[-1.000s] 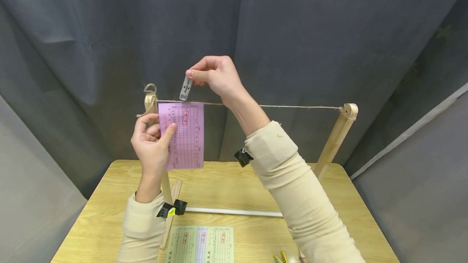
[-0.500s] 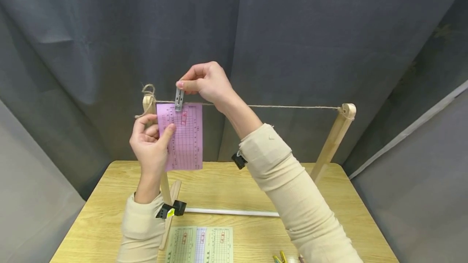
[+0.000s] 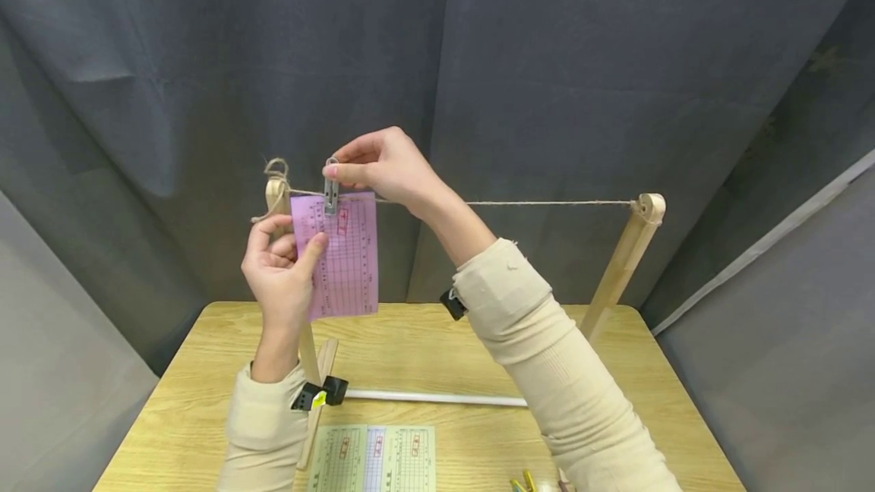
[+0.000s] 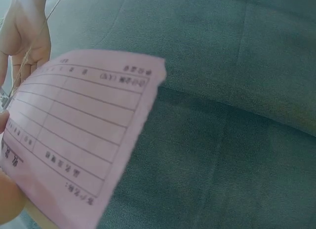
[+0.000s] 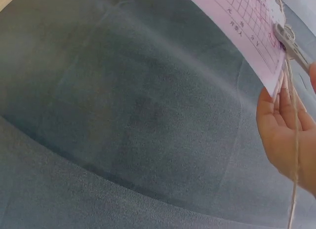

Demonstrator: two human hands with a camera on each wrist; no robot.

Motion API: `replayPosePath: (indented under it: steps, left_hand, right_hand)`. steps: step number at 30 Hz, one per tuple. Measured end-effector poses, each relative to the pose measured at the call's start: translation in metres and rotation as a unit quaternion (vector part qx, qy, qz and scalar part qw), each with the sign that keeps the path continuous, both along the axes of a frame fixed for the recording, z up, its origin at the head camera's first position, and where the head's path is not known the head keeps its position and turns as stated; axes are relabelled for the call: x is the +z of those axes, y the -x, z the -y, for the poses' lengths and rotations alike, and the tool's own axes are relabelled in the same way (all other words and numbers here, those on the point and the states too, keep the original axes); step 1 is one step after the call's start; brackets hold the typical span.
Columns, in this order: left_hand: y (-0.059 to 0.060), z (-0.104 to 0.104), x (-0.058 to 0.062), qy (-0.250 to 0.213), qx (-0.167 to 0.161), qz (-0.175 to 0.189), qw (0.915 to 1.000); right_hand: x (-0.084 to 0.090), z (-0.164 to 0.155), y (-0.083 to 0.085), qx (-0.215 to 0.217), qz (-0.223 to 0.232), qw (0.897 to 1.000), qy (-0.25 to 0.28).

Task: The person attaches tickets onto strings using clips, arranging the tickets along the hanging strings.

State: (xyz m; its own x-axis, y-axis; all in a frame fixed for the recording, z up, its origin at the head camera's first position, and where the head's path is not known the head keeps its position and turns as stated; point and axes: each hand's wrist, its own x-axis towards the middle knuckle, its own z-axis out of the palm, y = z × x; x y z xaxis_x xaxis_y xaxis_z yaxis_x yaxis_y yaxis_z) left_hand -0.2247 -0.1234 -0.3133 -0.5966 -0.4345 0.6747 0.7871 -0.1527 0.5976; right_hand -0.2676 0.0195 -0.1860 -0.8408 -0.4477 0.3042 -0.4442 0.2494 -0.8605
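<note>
**Clip now seated on slip and twine**

Right hand pinches the top of the grey clip between thumb and fingers, centre of the head view. 1 s ago the clip was held above the twine, tilted, clear of the paper. 0.5 s ago it was down at the line. Now it sits upright over the twine and bites the top edge of the pink slip. The hand has dropped lower and shifted slightly left across those frames.

Left hand is unchanged: thumb on the front face of the slip, fingers curled behind its left edge, holding it against the line. The slip hangs just right of the left wooden post, with its top edge at twine level. Its position is about the same as before.

In the right wrist view, the clip is on the slip's edge, upper right, with twine running down past the palm. The left wrist view shows only the slip up close.

The twine runs taut to the right post. More slips lie on the table, bottom centre.
</note>
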Motion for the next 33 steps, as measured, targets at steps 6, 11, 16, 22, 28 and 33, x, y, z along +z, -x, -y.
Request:
replayPosePath:
  steps: [6, 11, 16, 22, 28, 33]
  left_hand:
    - [0.000, -0.001, 0.000, 0.000, 0.001, -0.004, 1.0000]
    - [0.000, -0.002, 0.001, 0.008, 0.004, 0.012, 0.9999]
    - [0.000, -0.002, -0.001, 0.013, 0.013, 0.024, 0.9996]
    - [0.000, -0.002, -0.002, 0.021, 0.017, 0.026, 0.9993]
    - [0.000, -0.002, -0.005, 0.027, 0.021, 0.026, 0.9991]
    - [0.000, -0.001, -0.006, 0.045, 0.036, 0.030, 0.9979]
  right_hand:
    - [0.002, -0.003, -0.001, 0.015, 0.014, 1.000, -0.005]
    - [0.003, -0.006, -0.001, 0.009, 0.018, 1.000, -0.017]
    - [0.001, -0.007, 0.000, 0.005, 0.025, 1.000, -0.011]
    - [-0.001, -0.009, 0.001, -0.005, 0.024, 1.000, 0.004]
    - [-0.001, -0.013, 0.000, -0.004, 0.013, 0.999, 0.030]
    - [-0.001, -0.018, -0.003, -0.001, 0.001, 0.998, 0.061]
